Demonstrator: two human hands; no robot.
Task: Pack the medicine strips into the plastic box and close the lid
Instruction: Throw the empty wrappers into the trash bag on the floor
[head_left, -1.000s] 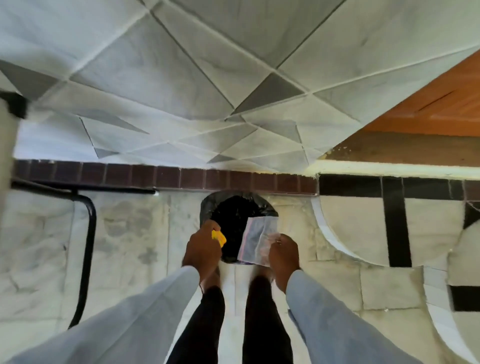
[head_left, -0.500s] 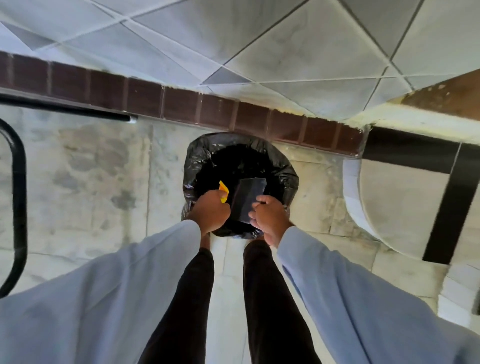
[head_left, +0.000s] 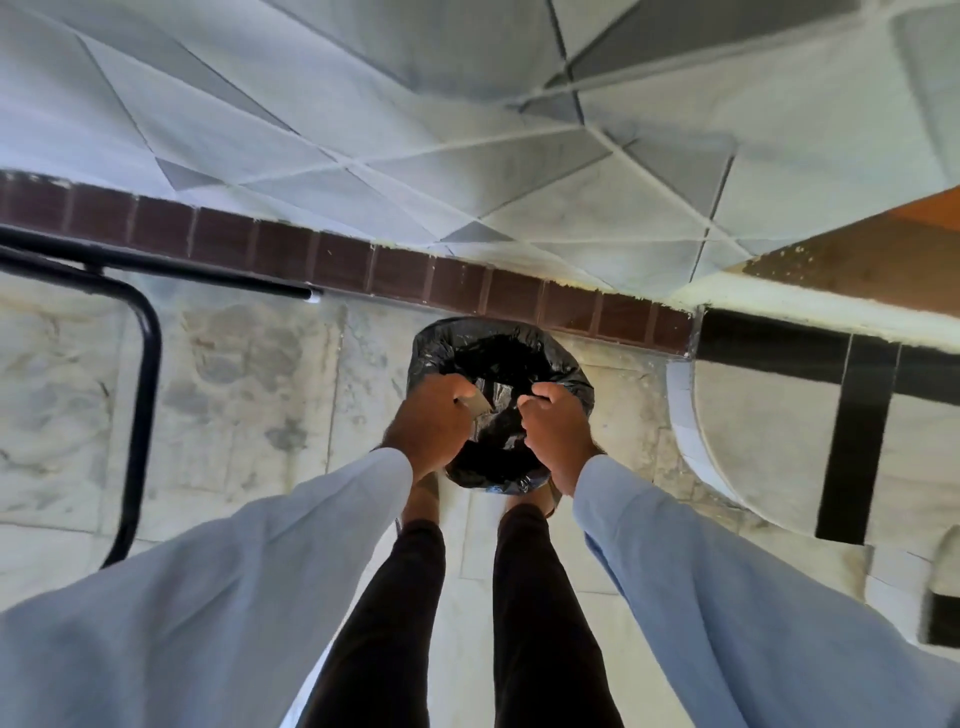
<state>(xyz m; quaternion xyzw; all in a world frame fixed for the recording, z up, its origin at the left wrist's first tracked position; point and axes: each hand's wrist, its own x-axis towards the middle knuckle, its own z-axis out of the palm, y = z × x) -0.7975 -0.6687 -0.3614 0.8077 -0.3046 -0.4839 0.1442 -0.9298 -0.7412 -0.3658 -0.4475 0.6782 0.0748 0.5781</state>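
A person stands over a bin with a black bag (head_left: 498, 358) on the floor, close to the wall. The left hand (head_left: 428, 426) is curled round a small flat pale piece (head_left: 480, 413), maybe card or foil, and I cannot tell just what it is. The right hand (head_left: 556, 431) is curled too, and it seems to pinch a thin clear wrapper (head_left: 501, 400) that hangs between the two hands, over the mouth of the bin. No medicine strips and no plastic box show here, so I cannot say where they are. I think the wrapper is very light, soft and crinkly, so it will bend and may slip away. It is best held at its top edge with the finger and thumb. The little flat piece looks stiffer, so a pinch on its edge should hold it well.
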